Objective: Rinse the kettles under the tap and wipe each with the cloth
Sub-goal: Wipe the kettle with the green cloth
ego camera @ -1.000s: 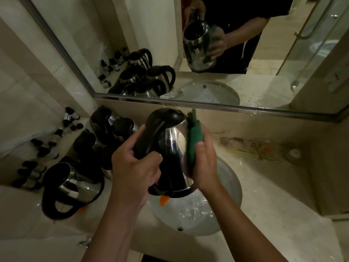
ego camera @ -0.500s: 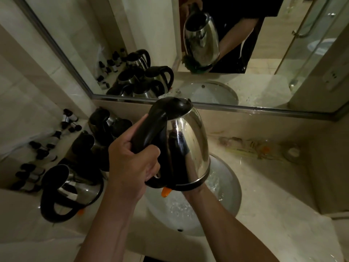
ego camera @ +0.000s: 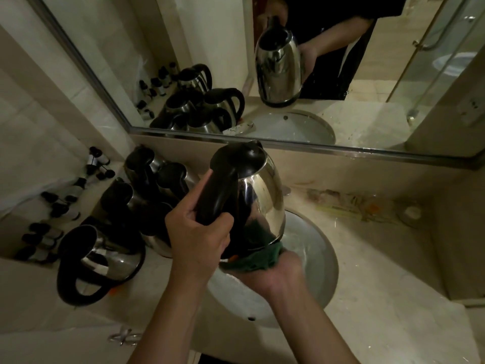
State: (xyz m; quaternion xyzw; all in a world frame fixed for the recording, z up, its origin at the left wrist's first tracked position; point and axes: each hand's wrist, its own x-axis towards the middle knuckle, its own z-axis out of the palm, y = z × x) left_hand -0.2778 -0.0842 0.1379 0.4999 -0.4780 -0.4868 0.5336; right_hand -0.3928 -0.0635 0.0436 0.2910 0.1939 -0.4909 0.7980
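A steel kettle (ego camera: pixel 265 198) with a black lid and handle hangs upright above the round basin (ego camera: pixel 312 258). My left hand (ego camera: pixel 196 237) grips its black handle. Under the kettle's base my right hand (ego camera: pixel 273 274) holds a green cloth (ego camera: pixel 259 258) pressed against the bottom rim. Several more steel kettles (ego camera: pixel 147 195) stand crowded on the counter to the left. The nearest kettle (ego camera: pixel 99 258) lies tilted with its handle toward me. The tap is hidden behind the held kettle.
A wall mirror (ego camera: pixel 341 74) above the counter reflects me and the kettles. Small black-capped bottles (ego camera: pixel 60 206) line the left wall. Packets and a small dish (ego camera: pixel 409 211) lie on the counter right of the basin. A metal fitting (ego camera: pixel 123 337) sits at the front edge.
The right hand with the cloth went from the kettle's right side down behind it, and now comes out under its base. The kettle stayed above the basin in my left hand.
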